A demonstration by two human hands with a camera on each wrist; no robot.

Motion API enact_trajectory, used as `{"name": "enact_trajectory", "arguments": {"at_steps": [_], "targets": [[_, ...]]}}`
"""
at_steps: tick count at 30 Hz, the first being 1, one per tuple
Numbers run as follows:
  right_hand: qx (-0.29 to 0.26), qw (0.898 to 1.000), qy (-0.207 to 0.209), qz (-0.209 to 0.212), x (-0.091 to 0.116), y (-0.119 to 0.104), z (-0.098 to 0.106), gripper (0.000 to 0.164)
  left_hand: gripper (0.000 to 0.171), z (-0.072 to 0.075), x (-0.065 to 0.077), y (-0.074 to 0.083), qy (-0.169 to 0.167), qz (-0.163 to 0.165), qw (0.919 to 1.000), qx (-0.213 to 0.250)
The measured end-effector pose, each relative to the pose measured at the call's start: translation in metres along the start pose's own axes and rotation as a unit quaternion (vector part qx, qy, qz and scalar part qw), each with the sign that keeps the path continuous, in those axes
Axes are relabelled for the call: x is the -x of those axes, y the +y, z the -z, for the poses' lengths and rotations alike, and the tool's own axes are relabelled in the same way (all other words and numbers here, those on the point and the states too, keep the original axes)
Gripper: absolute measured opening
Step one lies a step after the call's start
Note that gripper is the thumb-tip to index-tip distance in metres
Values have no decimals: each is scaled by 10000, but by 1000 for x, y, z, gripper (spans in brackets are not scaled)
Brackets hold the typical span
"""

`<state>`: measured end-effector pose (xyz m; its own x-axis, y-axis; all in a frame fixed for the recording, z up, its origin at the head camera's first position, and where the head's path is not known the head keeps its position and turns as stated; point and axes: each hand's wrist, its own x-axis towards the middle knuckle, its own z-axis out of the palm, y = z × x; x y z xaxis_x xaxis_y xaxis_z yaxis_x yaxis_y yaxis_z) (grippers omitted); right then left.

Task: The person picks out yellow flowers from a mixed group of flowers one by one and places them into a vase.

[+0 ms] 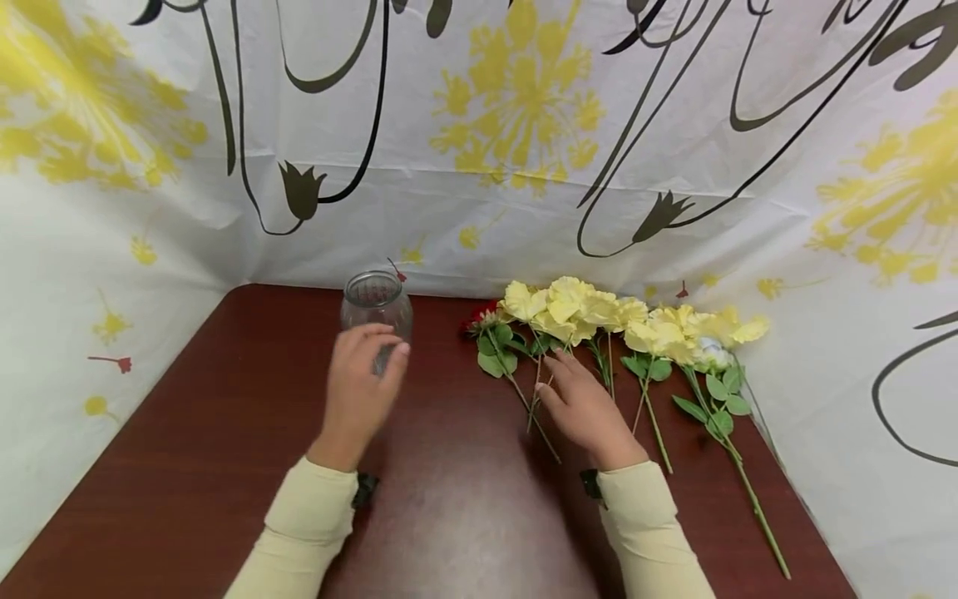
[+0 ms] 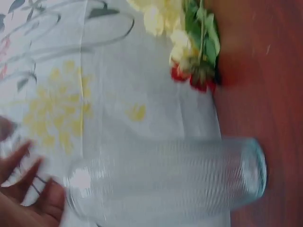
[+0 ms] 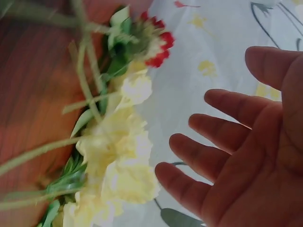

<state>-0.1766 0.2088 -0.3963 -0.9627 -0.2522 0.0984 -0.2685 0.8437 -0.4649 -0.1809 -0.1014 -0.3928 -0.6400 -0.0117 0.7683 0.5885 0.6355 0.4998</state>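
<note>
jar of clear glass [image 1: 379, 313] stands by your spread left hand [image 1: 362, 383], ruffled yellow flowers [image 1: 569, 309] by your spread right hand [image 1: 585, 406].

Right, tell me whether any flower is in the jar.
No, the clear jar holds none; the flowers lie on the table.

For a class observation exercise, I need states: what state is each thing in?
Jar: upright, uncovered, empty
Red flower: lying
Yellow flowers: lying, clustered
White flower: lying
Left hand: holding nothing, near jar
Right hand: holding nothing, near yellow flowers
Cloth: hanging, creased
</note>
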Motion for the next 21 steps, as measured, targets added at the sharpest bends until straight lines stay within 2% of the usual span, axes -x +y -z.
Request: {"name": "enact_trajectory", "arguments": {"at_steps": [2, 4, 6, 9, 12, 14, 16, 18, 21], "targets": [[-83, 9999, -57, -12, -1, 8, 5, 54, 19, 9, -11, -9, 414, 63, 9991, 113], [-208, 9997, -76, -56, -3, 15, 9, 54, 33, 16, -20, -16, 432, 467, 9979, 98], [-347, 9993, -49, -124, -5, 22, 12, 53, 59, 20, -28, -24, 158, 1112, 9937, -29], [-500, 9983, 59, -296, -10, 33, 16, 49, 95, 20, -37, -36, -528, 2126, 9756, -135], [-588, 9971, 177, -460, -16, 45, 18, 46, 108, 17, -40, -46, -1000, 2778, 9553, 137], [-602, 9965, 224, -536, -19, 52, 18, 44, 105, 15, -40, -50, -1130, 3033, 9451, 447], [-566, 9966, 230, -552, -22, 58, 19, 41, 100, 13, -39, -52, -1145, 3178, 9385, 711], [-526, 9969, 223, -535, -24, 61, 21, 39, 96, 12, -38, -54, -1101, 3250, 9354, 857], [-425, 9974, 243, -538, -26, 66, 25, 38, 95, 12, -37, -56, -1066, 3236, 9357, 921]]}}
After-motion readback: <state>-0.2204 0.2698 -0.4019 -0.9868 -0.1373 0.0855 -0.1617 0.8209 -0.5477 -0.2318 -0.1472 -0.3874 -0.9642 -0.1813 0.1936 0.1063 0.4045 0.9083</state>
